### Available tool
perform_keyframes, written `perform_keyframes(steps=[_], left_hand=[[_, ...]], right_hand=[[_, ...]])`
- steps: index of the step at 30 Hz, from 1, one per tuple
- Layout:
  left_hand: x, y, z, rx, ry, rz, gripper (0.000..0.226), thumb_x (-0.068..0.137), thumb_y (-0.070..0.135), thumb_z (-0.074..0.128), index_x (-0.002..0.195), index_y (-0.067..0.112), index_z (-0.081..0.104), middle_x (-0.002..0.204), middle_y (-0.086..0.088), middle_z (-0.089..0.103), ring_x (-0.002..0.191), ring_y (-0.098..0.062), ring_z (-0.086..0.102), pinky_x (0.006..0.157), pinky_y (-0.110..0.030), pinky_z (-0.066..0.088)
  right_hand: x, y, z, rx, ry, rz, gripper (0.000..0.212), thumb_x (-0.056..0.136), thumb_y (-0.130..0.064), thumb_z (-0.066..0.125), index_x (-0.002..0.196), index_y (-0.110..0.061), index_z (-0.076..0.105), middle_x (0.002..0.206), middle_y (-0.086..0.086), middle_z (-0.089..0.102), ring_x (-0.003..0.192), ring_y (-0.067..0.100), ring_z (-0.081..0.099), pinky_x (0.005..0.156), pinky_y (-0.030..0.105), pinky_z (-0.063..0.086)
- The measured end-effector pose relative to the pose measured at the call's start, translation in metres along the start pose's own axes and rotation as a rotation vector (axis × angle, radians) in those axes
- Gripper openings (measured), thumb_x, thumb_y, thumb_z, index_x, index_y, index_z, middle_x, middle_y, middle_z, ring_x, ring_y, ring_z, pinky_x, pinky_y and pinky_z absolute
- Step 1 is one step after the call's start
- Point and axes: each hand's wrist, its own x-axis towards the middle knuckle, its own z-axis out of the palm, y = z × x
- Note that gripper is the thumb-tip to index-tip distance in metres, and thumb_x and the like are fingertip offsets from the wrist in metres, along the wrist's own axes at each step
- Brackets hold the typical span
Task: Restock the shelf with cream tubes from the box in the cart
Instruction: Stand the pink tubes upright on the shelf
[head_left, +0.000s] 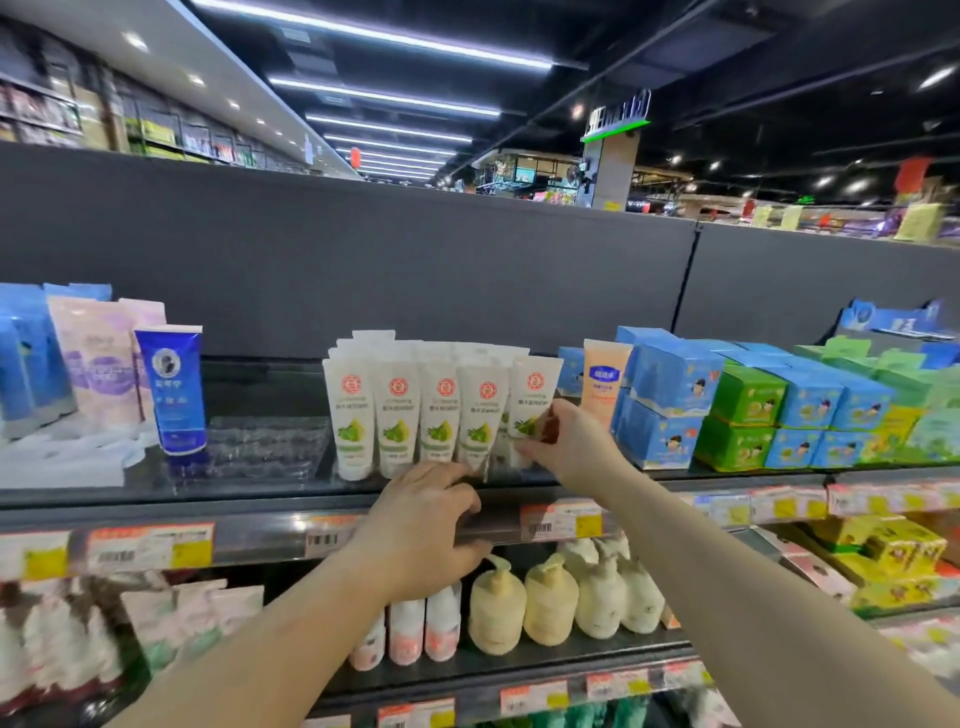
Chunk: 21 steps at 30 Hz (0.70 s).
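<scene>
Several white cream tubes with red seals and green fruit prints stand in rows on the top shelf. My right hand pinches the lower part of the rightmost tube, which stands tilted at the row's right end. My left hand reaches to the shelf's front edge below the tubes, fingers curled at the base of a tube. The box and the cart are out of view.
A blue tube and pale pouches stand at left, beside clear plastic trays. An orange tube and stacked blue and green boxes fill the right. Pump bottles sit on the shelf below.
</scene>
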Motion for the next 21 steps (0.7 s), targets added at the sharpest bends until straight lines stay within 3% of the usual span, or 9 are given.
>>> perform_keyframes(steps=[4, 10, 21], left_hand=[[0.0, 0.0, -0.001, -0.006, -0.028, -0.009, 0.048, 0.085, 0.058, 0.056, 0.127, 0.034, 0.055, 0.156, 0.009, 0.027, 0.143, -0.013, 0.02, 0.119, -0.034, 0.017], [-0.001, 0.0, -0.004, -0.021, -0.049, -0.01, 0.047, 0.086, 0.056, 0.056, 0.127, 0.033, 0.055, 0.156, 0.009, 0.026, 0.144, -0.013, 0.018, 0.119, -0.035, 0.015], [-0.003, 0.002, -0.008, -0.012, -0.079, -0.013, 0.044, 0.086, 0.051, 0.059, 0.126, 0.034, 0.056, 0.156, 0.008, 0.026, 0.144, -0.014, 0.018, 0.12, -0.038, 0.016]], right_hand=[[-0.001, -0.004, 0.005, 0.016, 0.017, -0.031, 0.035, 0.085, -0.03, 0.072, 0.114, -0.019, 0.055, 0.101, -0.012, 0.058, 0.094, 0.011, 0.056, 0.078, 0.025, 0.046], [0.003, -0.003, 0.008, -0.044, -0.046, -0.022, 0.041, 0.088, -0.029, 0.069, 0.125, -0.022, 0.052, 0.122, -0.004, 0.063, 0.11, 0.016, 0.058, 0.087, 0.03, 0.048], [0.002, -0.011, 0.005, -0.129, -0.137, 0.015, 0.041, 0.093, -0.029, 0.062, 0.13, -0.018, 0.048, 0.128, -0.001, 0.06, 0.117, 0.019, 0.055, 0.082, 0.023, 0.039]])
